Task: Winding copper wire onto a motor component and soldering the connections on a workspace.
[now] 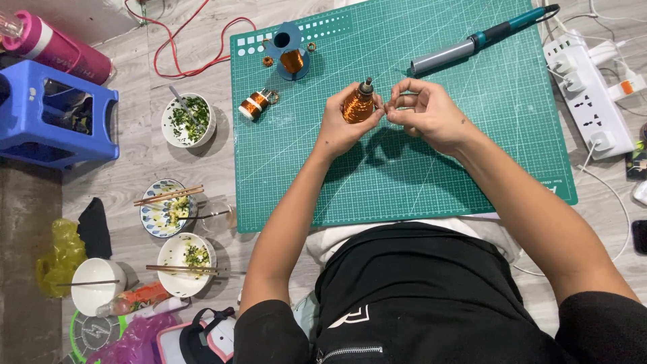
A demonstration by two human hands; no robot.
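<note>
The coil, a small spool wound with bright copper wire and topped by a dark metal stub, sits upright in the left hand above the green mat; the fingers wrap round its body, closed firmly on it. The right hand meets it from the side, thumb and forefinger pinched together just by the spool's top, the other fingers curled loosely; whether a strand of wire lies between the fingertips is too fine to tell.

To do this well, I judge the left hand should keep the spool steady and upright while the right works the fine end with light, even tension; enamelled wire of this kind kinks and snaps easily, so small pulls close to the winding serve best.

The winding looks glossy and ribbed; the mat is matt, rubbery, ruled with a pale grid. Further up the mat lie a second coil, on its side, a blue holder carrying another copper winding, and a long grey-and-teal soldering iron. Off the mat to the right lies a white power strip; to the left, on the floor, ceramic bowls with green scraps and chopsticks, and a blue plastic stool.
</note>
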